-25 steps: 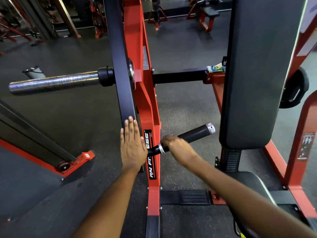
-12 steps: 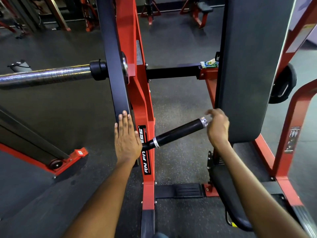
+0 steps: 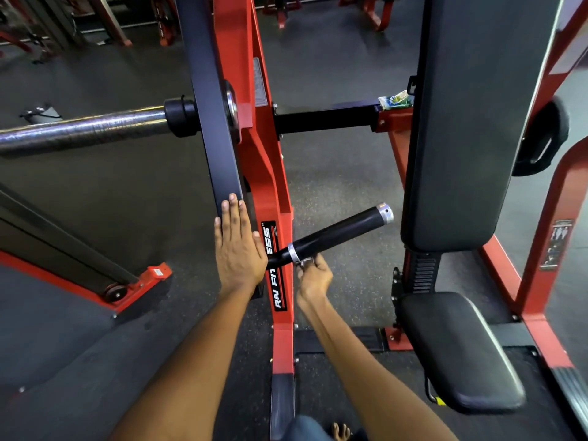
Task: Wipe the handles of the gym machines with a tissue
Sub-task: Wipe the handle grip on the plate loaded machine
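Head view | left hand [image 3: 239, 246] flat, fingers straight, pressed on the black arm [image 3: 210, 100] of the red machine frame [image 3: 254, 160] | right hand [image 3: 313, 275] curled under the inner end of the black handle [image 3: 337, 233], pinching a small pale scrap, likely the tissue [image 3: 304, 261], against the metal collar | handle juts toward the padded backrest [image 3: 471, 122]

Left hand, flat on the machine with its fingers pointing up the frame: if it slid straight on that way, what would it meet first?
Likely the hub where the chrome bar joins the dark upright under the left hand; depth is uncertain.
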Demonstrator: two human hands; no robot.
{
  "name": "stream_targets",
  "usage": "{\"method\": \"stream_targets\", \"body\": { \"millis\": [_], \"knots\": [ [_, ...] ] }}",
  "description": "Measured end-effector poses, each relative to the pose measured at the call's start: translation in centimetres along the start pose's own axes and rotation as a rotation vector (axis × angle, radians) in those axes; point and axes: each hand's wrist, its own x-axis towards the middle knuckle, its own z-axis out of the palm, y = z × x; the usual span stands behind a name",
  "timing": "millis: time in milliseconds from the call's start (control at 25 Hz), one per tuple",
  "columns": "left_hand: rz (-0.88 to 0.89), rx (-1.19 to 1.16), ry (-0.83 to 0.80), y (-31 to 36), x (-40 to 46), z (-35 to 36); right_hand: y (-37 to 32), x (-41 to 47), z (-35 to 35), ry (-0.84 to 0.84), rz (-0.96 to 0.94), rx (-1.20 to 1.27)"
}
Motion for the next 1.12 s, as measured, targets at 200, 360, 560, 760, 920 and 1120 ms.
{"method": "stream_targets", "body": {
  "millis": [200,360,560,760,920,1120],
  "knots": [
    [-0.005,0.019,-0.012,-0.1,-0.1,0.1,-5.3,-2.2,-1.7,-0.117,0.146,-0.331],
    [-0.005,0.02,-0.011,-0.2,-0.1,0.3,-11.0,-2.4,-2.4,0.018,-0.658,-0.868],
    [0.002,-0.006,0.002,-0.2,-0.1,0.3,-6.3,-1.0,-0.7,-0.074,-0.935,-1.766],
    [0.012,-0.028,0.013,-0.3,-0.3,0.4,-6.2,-2.2,0.6,-0.417,-0.919,-1.503],
    [0.003,-0.026,0.003,-0.4,-0.2,0.5,-13.0,0.6,0.6,0.03,-0.846,-1.904],
    [0.005,-0.031,0.012,-0.5,-0.2,0.6,-8.3,0.2,4.0,-0.148,-0.809,-1.978]
  ]
}}
